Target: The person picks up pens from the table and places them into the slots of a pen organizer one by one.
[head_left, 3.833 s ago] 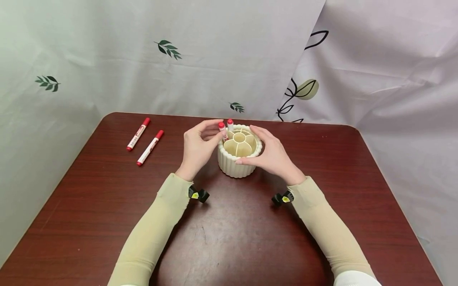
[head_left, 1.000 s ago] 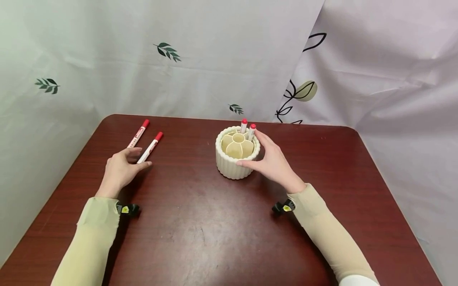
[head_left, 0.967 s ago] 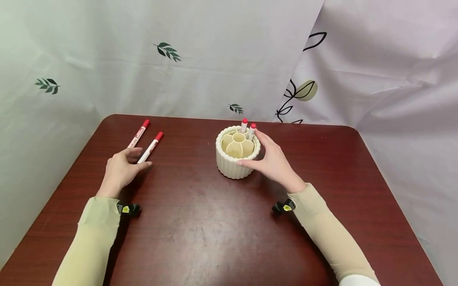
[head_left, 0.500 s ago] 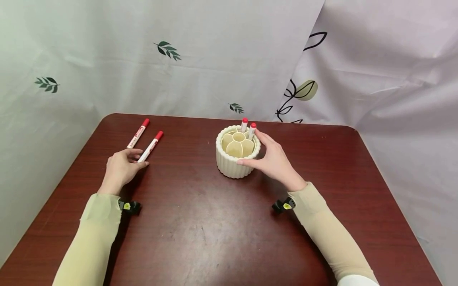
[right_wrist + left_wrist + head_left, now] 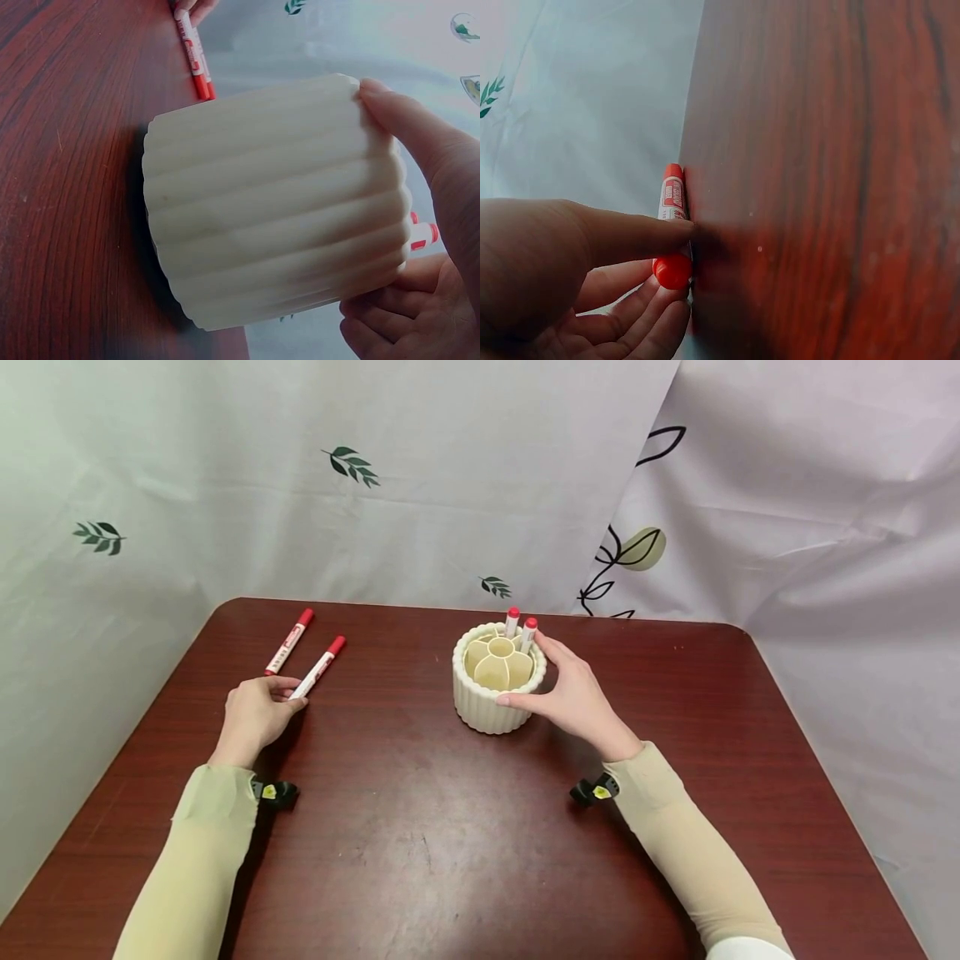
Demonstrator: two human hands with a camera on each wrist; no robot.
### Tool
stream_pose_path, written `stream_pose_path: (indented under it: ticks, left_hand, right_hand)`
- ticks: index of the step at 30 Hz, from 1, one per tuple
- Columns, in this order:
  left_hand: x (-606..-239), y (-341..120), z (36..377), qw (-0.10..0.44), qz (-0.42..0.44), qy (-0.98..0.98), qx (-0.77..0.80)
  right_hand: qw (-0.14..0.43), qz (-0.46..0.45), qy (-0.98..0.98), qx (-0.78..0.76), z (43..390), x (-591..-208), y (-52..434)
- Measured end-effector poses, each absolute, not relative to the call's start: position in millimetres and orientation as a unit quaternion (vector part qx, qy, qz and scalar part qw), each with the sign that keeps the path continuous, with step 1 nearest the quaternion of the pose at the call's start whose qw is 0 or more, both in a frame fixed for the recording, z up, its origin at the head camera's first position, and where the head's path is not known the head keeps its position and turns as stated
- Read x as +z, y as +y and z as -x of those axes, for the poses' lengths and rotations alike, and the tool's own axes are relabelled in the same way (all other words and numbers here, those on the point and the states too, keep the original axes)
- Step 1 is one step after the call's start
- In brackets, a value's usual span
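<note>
Reaching hand: our left hand [image 5: 255,714] is at the near end of the nearer red marker [image 5: 318,667]; thumb and fingers close around that end, a pinch at the tip as the left wrist view shows it.
Marker position: we see it lying flat on the wooden table [image 5: 450,827], far left, just beside a second red marker [image 5: 288,642] that lies almost parallel to it, apart from it.
Long axis: it runs from the hand away and to the right, red cap at the far end, so the body extends forward of the grip toward the table's back edge.
Direction to holder: the ribbed cream pen holder [image 5: 491,702] stands well apart to the right of the gripped marker.
Right hand: our right hand [image 5: 573,697] curls around the holder's right wall, thumb on the near rim, fingers behind.
Holder contents: two red-capped markers [image 5: 520,628] stand upright in its far compartments; the near ones show no pens.
Nearer hand: left, clearly, for both loose markers.
</note>
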State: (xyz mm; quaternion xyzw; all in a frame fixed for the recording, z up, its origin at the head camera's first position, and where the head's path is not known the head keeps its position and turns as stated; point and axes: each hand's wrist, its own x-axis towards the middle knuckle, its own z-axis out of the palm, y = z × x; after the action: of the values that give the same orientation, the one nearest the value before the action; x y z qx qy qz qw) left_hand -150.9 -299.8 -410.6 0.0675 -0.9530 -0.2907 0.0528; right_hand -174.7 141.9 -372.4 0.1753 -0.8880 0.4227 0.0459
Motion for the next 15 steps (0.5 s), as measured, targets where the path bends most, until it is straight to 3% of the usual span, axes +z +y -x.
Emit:
stream_pose_path:
  ticks: [15]
  left_hand:
    - [-398.0, -289.6, 149.0, 0.091, -0.071, -0.948, -0.296]
  right_hand:
    - [0.044, -0.173, -0.888, 0.424, 175.3, -372.2, 141.8]
